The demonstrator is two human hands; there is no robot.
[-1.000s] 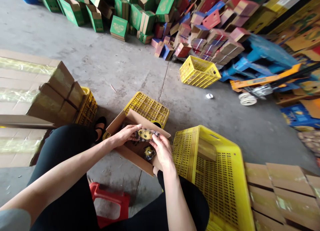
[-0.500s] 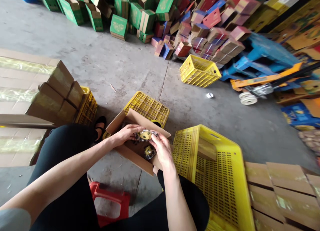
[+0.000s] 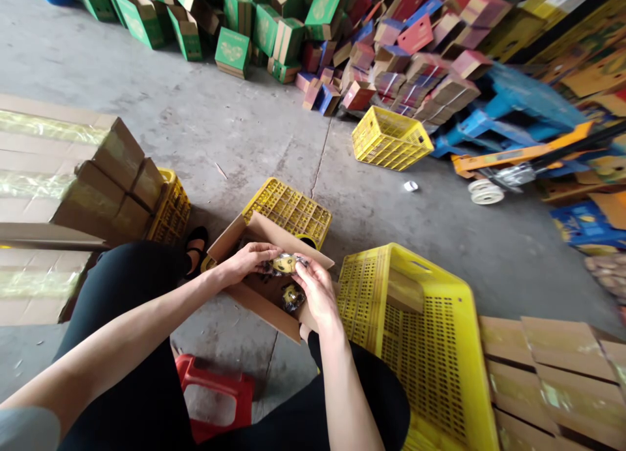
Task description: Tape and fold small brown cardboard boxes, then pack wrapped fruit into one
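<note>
My left hand [image 3: 247,261] and my right hand [image 3: 317,288] both grip a small clear-wrapped pack with a yellow label [image 3: 284,263], held over an open brown cardboard box [image 3: 267,306] between my knees. A second similar pack [image 3: 292,296] lies lower inside the box, just left of my right hand. The box rests against an overturned yellow crate [image 3: 289,210]. Fingers of both hands are curled round the pack's ends.
A large yellow plastic crate [image 3: 420,334] stands at my right. Taped cardboard boxes [image 3: 53,171] stack at left, flat cardboard [image 3: 552,373] at right. A red stool [image 3: 215,395] is under me. Green and red cartons [image 3: 313,27], another yellow crate [image 3: 391,138] and a pallet jack [image 3: 513,158] lie beyond.
Almost nothing: the hands shift the pack very slightly over the box; the view barely moves.
</note>
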